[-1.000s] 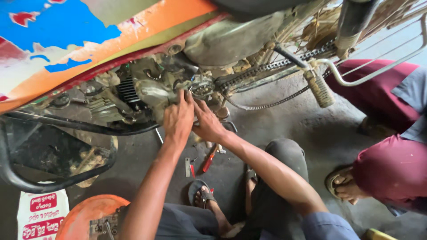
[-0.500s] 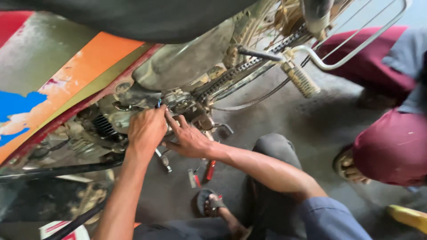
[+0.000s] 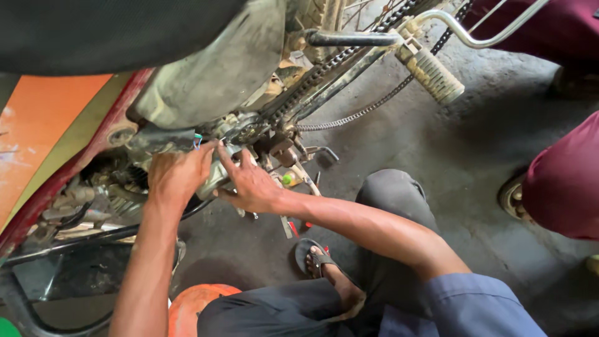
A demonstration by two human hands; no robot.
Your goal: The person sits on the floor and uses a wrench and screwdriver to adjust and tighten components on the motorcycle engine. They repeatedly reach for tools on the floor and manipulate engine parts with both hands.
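Head view. The left hand (image 3: pixel 178 178) reaches forward with the forearm extended and the wrist straight; its fingers are curled closed around a dull grey metal engine part (image 3: pixel 215 176) at the lower side of the motorcycle engine (image 3: pixel 249 134). The right hand (image 3: pixel 249 184) comes in from the right with the elbow bent over the raised knee; its fingers are spread and press on the same part, thumb alongside; whether it grips cannot be told. The part sits between both hands, just below the greasy drive chain (image 3: pixel 349 115) and beside the grimy engine casing.

The chain is linked steel, dark with oil. A ribbed rubber footpeg (image 3: pixel 432 76), pale and cylindrical, projects from a chromed tubular bar (image 3: pixel 474 39). The floor (image 3: pixel 437 162) is rough, stained concrete. A red-handled tool (image 3: pixel 293 226) lies on it near a sandalled foot (image 3: pixel 321 262).
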